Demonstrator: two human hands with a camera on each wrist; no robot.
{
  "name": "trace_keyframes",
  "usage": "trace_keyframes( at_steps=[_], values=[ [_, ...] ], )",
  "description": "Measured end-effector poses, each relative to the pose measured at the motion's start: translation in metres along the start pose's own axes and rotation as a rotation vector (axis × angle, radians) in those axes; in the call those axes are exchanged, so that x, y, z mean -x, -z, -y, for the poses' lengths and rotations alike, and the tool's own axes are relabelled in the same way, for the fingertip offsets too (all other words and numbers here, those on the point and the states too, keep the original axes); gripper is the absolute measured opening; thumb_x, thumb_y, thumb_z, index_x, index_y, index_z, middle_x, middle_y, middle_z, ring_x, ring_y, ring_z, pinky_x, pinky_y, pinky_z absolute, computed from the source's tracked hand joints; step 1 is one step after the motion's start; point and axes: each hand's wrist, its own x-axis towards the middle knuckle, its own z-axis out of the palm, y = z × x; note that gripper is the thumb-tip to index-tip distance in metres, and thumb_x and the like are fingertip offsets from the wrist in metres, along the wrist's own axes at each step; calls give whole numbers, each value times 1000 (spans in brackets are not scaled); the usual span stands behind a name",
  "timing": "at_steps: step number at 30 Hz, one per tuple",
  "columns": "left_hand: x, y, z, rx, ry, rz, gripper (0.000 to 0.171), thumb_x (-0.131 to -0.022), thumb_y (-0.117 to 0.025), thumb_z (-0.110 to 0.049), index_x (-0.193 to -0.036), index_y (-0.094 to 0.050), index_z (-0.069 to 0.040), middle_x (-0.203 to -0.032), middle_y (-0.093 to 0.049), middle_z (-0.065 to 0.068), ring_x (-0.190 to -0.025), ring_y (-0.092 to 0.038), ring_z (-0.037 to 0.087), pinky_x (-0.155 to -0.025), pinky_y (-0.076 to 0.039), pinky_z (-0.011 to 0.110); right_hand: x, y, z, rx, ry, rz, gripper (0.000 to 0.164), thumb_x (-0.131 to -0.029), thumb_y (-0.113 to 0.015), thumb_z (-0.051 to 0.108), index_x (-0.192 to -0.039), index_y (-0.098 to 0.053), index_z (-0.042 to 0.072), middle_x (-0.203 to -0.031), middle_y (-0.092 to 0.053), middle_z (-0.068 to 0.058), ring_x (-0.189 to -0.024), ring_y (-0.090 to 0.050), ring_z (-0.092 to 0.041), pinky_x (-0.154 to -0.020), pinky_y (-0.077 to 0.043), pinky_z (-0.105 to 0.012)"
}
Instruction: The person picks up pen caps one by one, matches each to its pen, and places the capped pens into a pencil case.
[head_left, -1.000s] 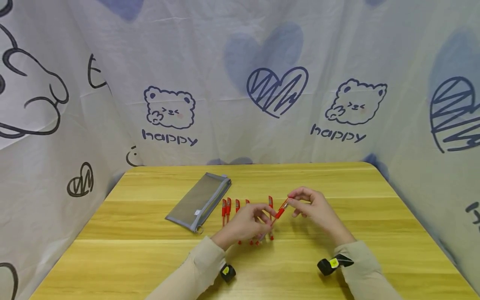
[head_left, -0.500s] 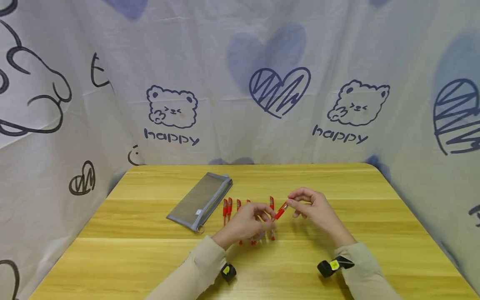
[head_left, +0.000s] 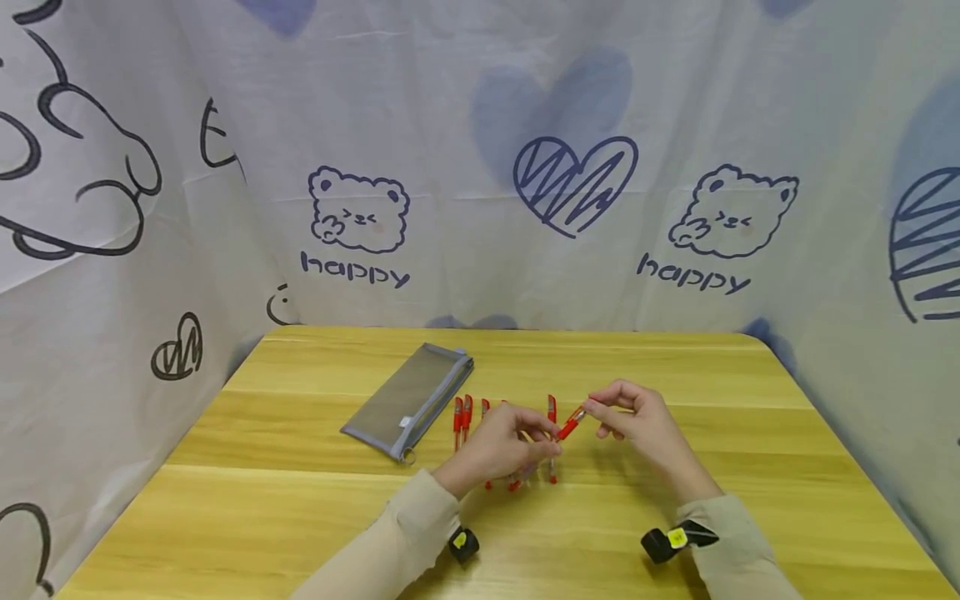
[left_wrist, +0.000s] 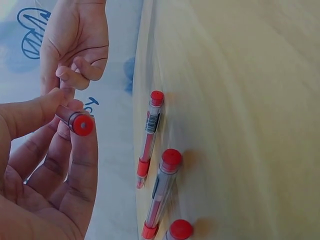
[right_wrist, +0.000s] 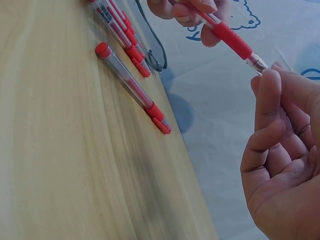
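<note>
A red gel pen [head_left: 570,425] is held slanted above the table between both hands. My left hand [head_left: 498,450] pinches its barrel between thumb and fingers; its round red end [left_wrist: 82,125] faces the left wrist camera. At the other end, my right hand [head_left: 633,417] pinches the tip with thumb and index finger, just past the red grip [right_wrist: 235,42]. Whether the right fingertips hide a cap cannot be told. Several similar capped pens [head_left: 462,417] lie on the table, partly covered by the left hand. One lone pen [right_wrist: 132,87] lies nearest the right hand.
A grey zip pouch [head_left: 408,400] with a ring on its zip lies left of the pens on the wooden table [head_left: 247,492]. Behind and beside the table hangs a white printed cloth [head_left: 450,233]. Both wrists carry small black cameras [head_left: 463,545].
The whole head view has shifted slightly, so everything appears further right. Both hands keep their grips on the pen, and its slant has become somewhat flatter. Pouch and other pens stay put.
</note>
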Motion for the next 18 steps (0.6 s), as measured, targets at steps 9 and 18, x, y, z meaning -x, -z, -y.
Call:
trace_keyframes(
  at_steps=[9, 18],
  values=[
    [-1, -3, -1, -57, -13, -53, 15, -95, -82, -11, -110, -83, -5, -82, -75, -2, -48, -55, 10, -44, -42, 22, 0, -1, 3, -43, -11, -13, 20, -102, -75, 14, -108, -70, -5, -98, -77, 11, -66, -66, -10, -61, -51, -24],
    [1, -6, -4, -126, -35, -91, 14, -95, -82, -10, -107, -85, -4, -80, -78, 0, -47, -49, 7, -43, -38, 22, 0, 1, 3, -63, -24, -2, 13, -101, -76, 13, -104, -75, 1, -93, -79, 10, -65, -65, -8, -63, -54, -24]
  ],
)
